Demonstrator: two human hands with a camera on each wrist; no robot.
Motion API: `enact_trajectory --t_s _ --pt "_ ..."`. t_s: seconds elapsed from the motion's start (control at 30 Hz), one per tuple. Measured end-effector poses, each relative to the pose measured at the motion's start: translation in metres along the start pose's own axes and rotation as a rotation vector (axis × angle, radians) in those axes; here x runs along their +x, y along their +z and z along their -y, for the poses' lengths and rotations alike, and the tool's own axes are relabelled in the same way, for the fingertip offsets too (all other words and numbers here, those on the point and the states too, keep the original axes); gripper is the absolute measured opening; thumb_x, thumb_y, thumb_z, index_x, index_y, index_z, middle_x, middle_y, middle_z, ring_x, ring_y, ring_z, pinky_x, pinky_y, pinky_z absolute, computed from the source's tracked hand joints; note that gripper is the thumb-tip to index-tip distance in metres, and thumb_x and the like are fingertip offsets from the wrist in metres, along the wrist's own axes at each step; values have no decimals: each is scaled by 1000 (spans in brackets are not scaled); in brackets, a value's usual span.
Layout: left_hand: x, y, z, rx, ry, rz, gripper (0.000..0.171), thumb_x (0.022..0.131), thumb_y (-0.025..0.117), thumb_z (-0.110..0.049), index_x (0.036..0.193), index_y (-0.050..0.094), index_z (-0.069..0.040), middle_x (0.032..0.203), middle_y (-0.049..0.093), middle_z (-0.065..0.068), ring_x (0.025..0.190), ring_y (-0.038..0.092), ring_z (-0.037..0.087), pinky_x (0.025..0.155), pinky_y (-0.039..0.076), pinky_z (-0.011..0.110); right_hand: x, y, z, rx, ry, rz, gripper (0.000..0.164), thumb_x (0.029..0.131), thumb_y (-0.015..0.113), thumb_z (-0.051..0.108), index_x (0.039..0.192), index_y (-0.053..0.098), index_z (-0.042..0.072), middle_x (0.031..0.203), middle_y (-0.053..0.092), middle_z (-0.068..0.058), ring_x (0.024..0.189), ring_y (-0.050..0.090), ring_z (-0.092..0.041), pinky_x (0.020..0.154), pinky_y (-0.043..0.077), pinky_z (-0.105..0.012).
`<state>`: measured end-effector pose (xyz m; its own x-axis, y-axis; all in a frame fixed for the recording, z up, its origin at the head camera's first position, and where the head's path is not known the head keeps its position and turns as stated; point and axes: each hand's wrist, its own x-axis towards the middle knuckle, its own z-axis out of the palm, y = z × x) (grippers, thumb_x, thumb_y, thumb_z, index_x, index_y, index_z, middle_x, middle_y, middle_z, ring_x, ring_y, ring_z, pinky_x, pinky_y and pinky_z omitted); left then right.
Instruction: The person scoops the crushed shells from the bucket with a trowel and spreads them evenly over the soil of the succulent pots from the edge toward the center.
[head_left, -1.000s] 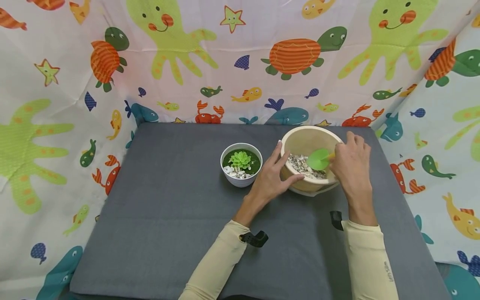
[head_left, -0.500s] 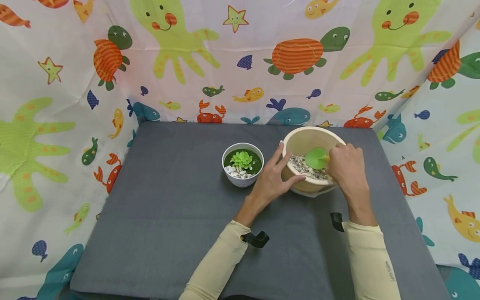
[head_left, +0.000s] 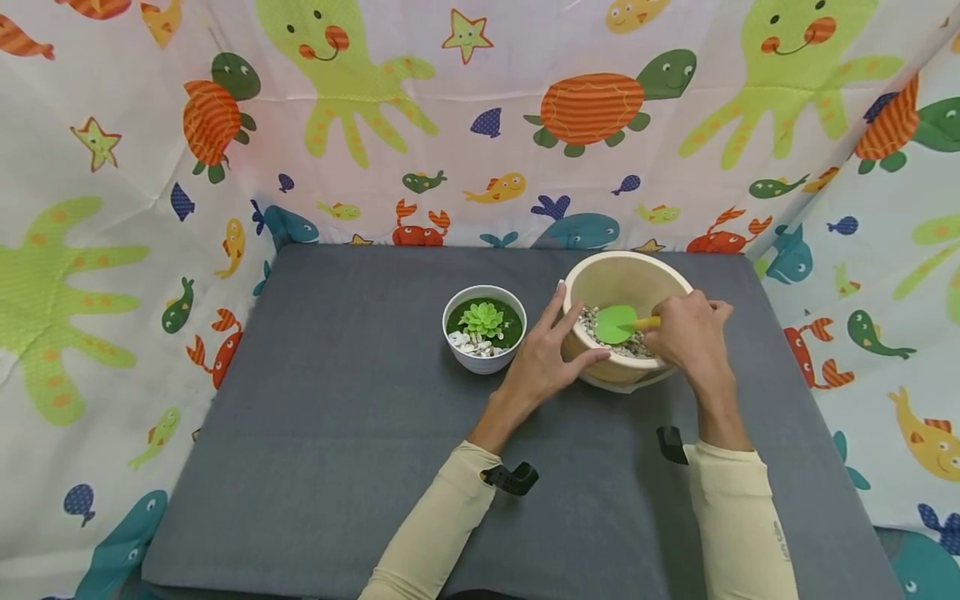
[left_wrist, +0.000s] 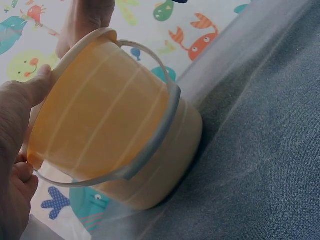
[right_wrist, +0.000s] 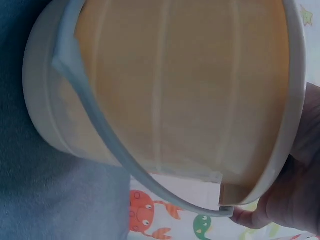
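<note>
At a grey-covered table (head_left: 360, 433), before a curtain (head_left: 465, 108) printed with sea animals, worked over a cream bucket (head_left: 622, 282) upright toward the far right, bail (left_wrist: 159, 138) hanging down its near side. Gripped the bucket's left rim with the left hand (head_left: 540, 360), fingers and thumb spread. Clasped the yellow handle (head_left: 648, 322) of a green scoop (head_left: 616, 324) in the right hand (head_left: 690, 335), blade inside the bucket, over speckled gravel (head_left: 637, 345). Had a white pot (head_left: 480, 365) with a succulent (head_left: 482, 319) just beside the left hand.
</note>
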<state>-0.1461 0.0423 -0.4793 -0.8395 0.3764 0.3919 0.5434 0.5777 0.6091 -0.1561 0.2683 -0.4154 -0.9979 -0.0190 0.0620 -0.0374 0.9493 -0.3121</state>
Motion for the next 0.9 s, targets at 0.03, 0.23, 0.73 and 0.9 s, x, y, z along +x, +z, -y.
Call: enact_trajectory --t_s 0.03,0.23,0.73,0.9 --pt "0 0 0 -5 -4 2 83 93 76 -52 158 47 -7 173 25 19 155 41 32 119 48 40 1 0 0 12 1 -6 16 77 66 3 76 74 -10 73 68 -25 98 49 -48 98 24 -78" --pt "0 -2 0 -22 -20 19 83 93 76 -51 159 46 -10 174 23 17 156 40 31 119 48 41 2 1 3 73 10 -15 18 79 69 7 76 78 -8 64 68 -19 86 53 -43 90 28 -72" --pt "-2 -1 1 -50 -52 50 83 94 76 -51 161 43 -15 176 19 13 159 34 28 122 44 41 -4 -13 6 223 125 78 36 92 74 20 109 76 -12 106 74 -34 95 60 -43 68 51 -39" --pt "-1 -2 1 -58 -38 35 84 93 76 -50 161 42 -14 176 20 14 160 33 28 123 43 41 -10 -25 10 246 180 48 36 93 73 18 113 75 -12 109 72 -34 96 58 -40 57 47 -22"
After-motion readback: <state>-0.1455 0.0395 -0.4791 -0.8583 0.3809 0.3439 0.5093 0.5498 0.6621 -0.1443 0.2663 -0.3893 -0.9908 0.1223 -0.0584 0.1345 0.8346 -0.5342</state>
